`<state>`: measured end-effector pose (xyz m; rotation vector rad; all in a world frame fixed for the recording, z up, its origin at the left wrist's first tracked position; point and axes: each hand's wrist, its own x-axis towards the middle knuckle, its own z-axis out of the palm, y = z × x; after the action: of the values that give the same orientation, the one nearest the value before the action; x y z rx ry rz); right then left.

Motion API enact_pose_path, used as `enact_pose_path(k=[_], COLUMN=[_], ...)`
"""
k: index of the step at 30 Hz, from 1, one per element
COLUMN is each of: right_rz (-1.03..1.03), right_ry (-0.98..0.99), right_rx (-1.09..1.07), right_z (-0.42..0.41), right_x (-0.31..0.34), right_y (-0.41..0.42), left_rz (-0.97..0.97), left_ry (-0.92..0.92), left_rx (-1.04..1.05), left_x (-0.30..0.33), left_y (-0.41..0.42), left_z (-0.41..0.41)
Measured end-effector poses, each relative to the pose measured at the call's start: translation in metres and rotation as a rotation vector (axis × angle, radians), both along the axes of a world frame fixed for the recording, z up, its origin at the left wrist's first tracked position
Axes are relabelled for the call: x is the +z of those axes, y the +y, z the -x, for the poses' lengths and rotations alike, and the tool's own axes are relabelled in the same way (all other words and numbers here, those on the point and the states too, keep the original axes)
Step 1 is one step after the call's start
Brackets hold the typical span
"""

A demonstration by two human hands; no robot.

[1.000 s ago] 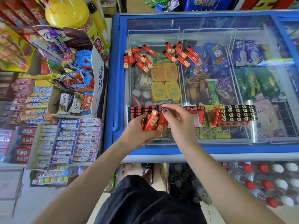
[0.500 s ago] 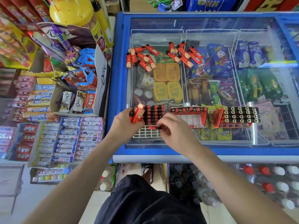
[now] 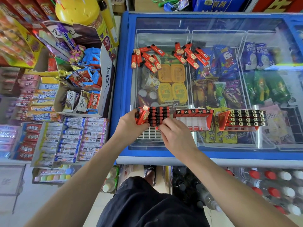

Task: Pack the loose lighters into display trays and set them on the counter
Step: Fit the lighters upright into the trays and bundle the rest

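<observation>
Three display trays sit on the glass lid of a blue freezer [image 3: 124, 89]. The left tray [image 3: 148, 134] is partly filled with red lighters [image 3: 158, 116], and its front cells show white and empty. My left hand [image 3: 131, 124] is shut on a small bunch of red lighters [image 3: 143, 115] at that tray's left edge. My right hand [image 3: 176, 136] pinches a lighter at the front row of the same tray; its fingertips hide it. The middle tray [image 3: 194, 121] holds one row. The right tray [image 3: 246, 118] looks full. Two heaps of loose red lighters [image 3: 146, 57] [image 3: 191, 54] lie farther back on the glass.
Open candy and chocolate boxes [image 3: 82, 89] crowd the shelf to the left of the freezer. Gum and mint packs [image 3: 70, 141] lie below them. Bottled drinks with red and white caps [image 3: 270, 182] stand under the freezer's front edge at the right.
Both hands came down from above the trays to the left tray. The left hand shifted its bunch of lighters to the tray's left edge, and the right hand dropped to the front row.
</observation>
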<state>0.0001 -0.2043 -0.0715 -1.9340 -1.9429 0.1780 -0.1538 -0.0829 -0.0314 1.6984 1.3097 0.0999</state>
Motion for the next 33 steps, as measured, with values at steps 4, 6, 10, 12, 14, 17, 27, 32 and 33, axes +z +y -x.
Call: enact_pose_path(k=[4, 6, 10, 12, 14, 17, 27, 32, 33], right_rz=[-0.025, -0.031, -0.031, -0.043, -0.057, -0.034, 0.287, 0.231, 0.225], right_ry=[-0.027, -0.054, -0.073, -0.037, 0.073, 0.423, 1.295, 1.385, 1.41], right_rx=[-0.002, 0.008, 0.02, 0.015, -0.046, -0.279, -0.439, -0.549, -0.569], right_z=[0.001, 0.0, 0.0, 0.0, 0.003, 0.009, -0.002, -0.008, -0.009], right_x=[0.0, -0.003, -0.008, -0.006, 0.0, 0.019, 0.068, 0.064, 0.063], right_y=[0.002, 0.003, 0.0, 0.0, 0.002, 0.011, 0.032, 0.029, 0.027], left_rz=[-0.003, -0.002, 0.005, 0.004, 0.024, 0.085, 0.379, 0.472, 0.491], left_ry=[-0.007, -0.007, -0.016, -0.02, -0.035, -0.075, -0.292, -0.364, -0.387], left_rx=[-0.008, -0.01, -0.008, -0.011, -0.014, -0.042, -0.099, -0.022, 0.03], left_x=[0.0, 0.0, 0.001, 0.003, 0.005, 0.009, 0.026, 0.023, 0.022], left_y=[0.001, 0.001, 0.001, 0.0, -0.001, -0.003, -0.007, -0.005, -0.004], left_z=[0.0, 0.0, -0.002, -0.002, -0.002, -0.003, -0.008, -0.001, 0.0])
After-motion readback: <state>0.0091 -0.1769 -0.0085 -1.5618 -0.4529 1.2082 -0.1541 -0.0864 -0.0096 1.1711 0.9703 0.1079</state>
